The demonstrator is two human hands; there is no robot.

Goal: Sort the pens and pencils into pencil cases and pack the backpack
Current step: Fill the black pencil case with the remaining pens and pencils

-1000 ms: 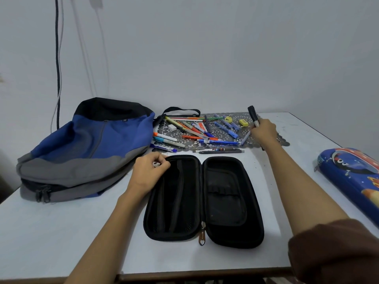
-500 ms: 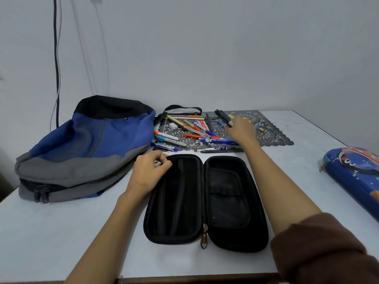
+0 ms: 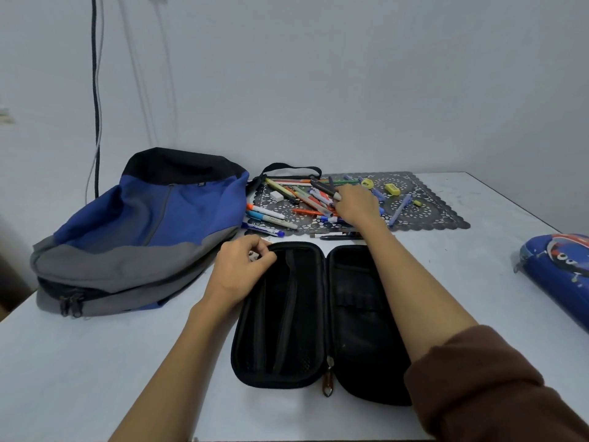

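Black oval pencil case (image 3: 350, 330) is laid open, its far rim pinched by the left hand (image 3: 237, 271). A dark cylindrical marker (image 3: 323, 188) is gripped by the right hand (image 3: 357, 205).

One camera gives the view, worn on the person's head. It looks forward and down over the table (image 3: 95, 362), towards the wall (image 3: 350, 74) that fills the upper half of the frame. It is near: both forearms enter from the bottom edge, the brown sleeve (image 3: 494, 387) large in the lower right corner. The open black pencil case (image 3: 287, 314) lies in the lower middle, with the left hand (image 3: 239, 269) gripping its far left corner. The right hand (image 3: 355, 205), holding a dark marker (image 3: 325, 189), is at the middle. The wide lens takes in the backpack (image 3: 143, 237) at the left and the blue pencil case (image 3: 554, 275), cut by the right edge
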